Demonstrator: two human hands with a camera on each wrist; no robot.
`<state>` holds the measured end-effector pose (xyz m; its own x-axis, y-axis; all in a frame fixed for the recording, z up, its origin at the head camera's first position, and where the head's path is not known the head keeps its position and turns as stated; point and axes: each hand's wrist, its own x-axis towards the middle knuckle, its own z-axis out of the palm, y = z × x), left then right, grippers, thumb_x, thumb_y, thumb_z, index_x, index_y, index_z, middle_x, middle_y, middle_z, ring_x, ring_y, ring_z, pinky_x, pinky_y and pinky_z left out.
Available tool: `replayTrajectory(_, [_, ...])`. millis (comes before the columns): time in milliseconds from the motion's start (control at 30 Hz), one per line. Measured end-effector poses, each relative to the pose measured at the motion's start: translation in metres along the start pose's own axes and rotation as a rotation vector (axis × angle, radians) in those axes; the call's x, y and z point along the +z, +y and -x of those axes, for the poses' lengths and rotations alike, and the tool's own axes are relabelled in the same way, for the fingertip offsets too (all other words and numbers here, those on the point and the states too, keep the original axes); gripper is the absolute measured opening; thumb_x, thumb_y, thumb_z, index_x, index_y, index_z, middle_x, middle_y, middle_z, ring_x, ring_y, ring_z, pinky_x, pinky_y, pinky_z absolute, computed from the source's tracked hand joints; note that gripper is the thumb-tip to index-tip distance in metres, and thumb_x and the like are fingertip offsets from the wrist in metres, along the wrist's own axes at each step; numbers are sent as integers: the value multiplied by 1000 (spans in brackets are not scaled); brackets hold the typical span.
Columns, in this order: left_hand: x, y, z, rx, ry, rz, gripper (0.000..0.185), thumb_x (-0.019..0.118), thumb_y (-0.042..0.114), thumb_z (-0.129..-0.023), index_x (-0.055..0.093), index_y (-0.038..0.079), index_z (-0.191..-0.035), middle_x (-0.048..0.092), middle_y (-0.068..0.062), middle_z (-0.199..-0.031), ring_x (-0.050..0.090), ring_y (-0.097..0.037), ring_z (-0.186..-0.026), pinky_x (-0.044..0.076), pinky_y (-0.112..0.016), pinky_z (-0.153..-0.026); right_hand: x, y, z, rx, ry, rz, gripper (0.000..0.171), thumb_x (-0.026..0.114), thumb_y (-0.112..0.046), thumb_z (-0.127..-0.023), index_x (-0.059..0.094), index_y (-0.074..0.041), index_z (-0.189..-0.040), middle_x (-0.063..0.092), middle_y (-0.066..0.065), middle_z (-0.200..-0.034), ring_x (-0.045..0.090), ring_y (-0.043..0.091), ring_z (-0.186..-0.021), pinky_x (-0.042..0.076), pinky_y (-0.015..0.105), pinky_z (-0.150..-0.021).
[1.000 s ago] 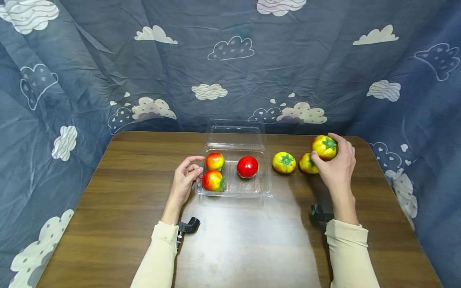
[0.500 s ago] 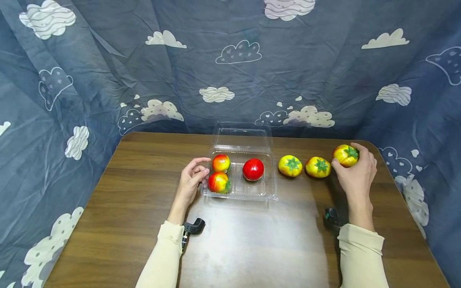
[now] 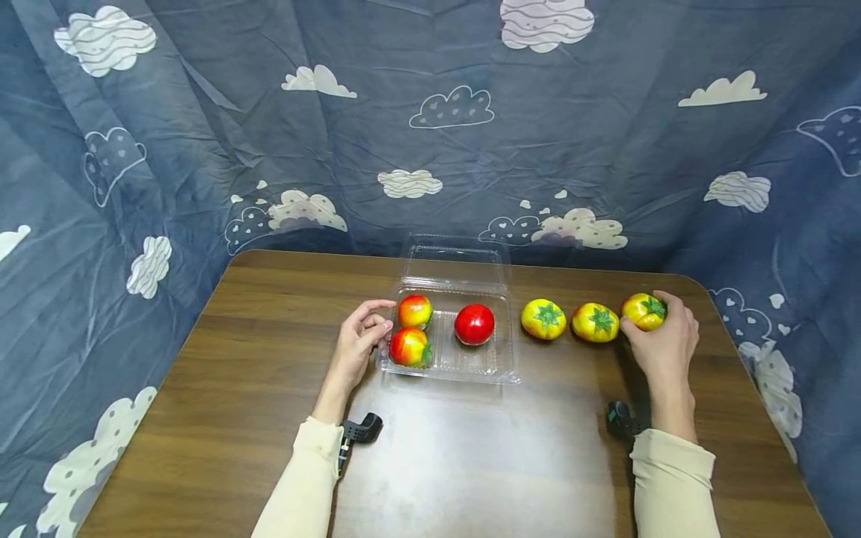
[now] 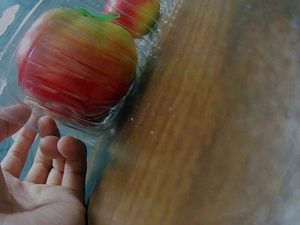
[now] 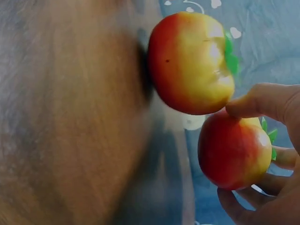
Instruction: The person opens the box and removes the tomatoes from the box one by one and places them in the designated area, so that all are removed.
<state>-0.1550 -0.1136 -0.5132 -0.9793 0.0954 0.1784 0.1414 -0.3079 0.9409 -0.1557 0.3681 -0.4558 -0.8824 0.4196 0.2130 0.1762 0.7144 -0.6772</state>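
My right hand [image 3: 666, 336] grips a red-and-yellow tomato [image 3: 643, 311] with a green star-shaped top, thumb and fingers around its sides, low over the table's right part. To its left sit two similar tomatoes, one near [image 3: 595, 322] and one farther left [image 3: 543, 319]. A clear plastic container [image 3: 464, 371] lies with its lid [image 3: 456, 260] folded back. Inside are two red-yellow tomatoes on the left, the back one [image 3: 414, 310] and front one [image 3: 409, 347], plus a plain red one [image 3: 474, 324]. My left hand [image 3: 356, 336] pinches the container's left rim between thumb and index finger, other fingers loosely curled.
Everything stands on a brown wooden table [image 3: 255, 373] with rounded far corners. Behind its back edge hangs a blue cloud-print cloth [image 3: 572, 149]. Each wrist wears a small black camera, the left one [image 3: 363, 428] and right one [image 3: 620, 418].
My right hand has carried its tomato rightward off the one beneath, then lowered it at the row's right end. My left hand stays at the container. The head view has shifted slightly.
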Motion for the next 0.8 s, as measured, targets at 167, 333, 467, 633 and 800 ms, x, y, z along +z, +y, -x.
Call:
replayTrajectory(167, [-3,1,1,-6,-16,-4,35,61,-3,-93,55,-7,-127,51,-21,-74,45,-22,-54,45,-26,-43,9,9,2,55,-68,34,74,72,-18,-84,38,-5,-149,43,30,-141,32,48,-133,20,59,-112])
replayTrajectory(333, [-4,2,1,-6,-3,-3,34,60,-4,-93,56,-6,-127,52,-19,-74,46,-21,-55,45,-25,-43,13,15,-1,51,-87,48,75,73,-18,-84,38,-3,-148,44,32,-139,33,51,-130,22,60,-110])
replayTrajectory(467, [-1,0,-1,-12,-2,3,34,61,-3,-93,57,-4,-127,52,-19,-74,47,-20,-57,45,-25,-43,9,14,-3,54,-91,55,75,72,-18,-85,37,-2,-149,42,33,-140,32,52,-131,21,60,-111])
replayTrajectory(633, [-1,0,-1,-12,2,5,34,61,-3,-93,56,-6,-127,51,-19,-74,46,-19,-56,45,-24,-43,11,17,-6,38,-72,66,75,72,-18,-84,38,-2,-148,43,33,-140,33,52,-130,22,61,-109])
replayTrajectory(800, [-1,-1,0,-4,-2,6,35,60,-4,-92,55,-8,-127,53,-17,-74,45,-20,-55,45,-25,-43,9,20,-7,59,-82,72,76,72,-20,-86,35,-2,-150,40,34,-142,31,53,-132,21,61,-111])
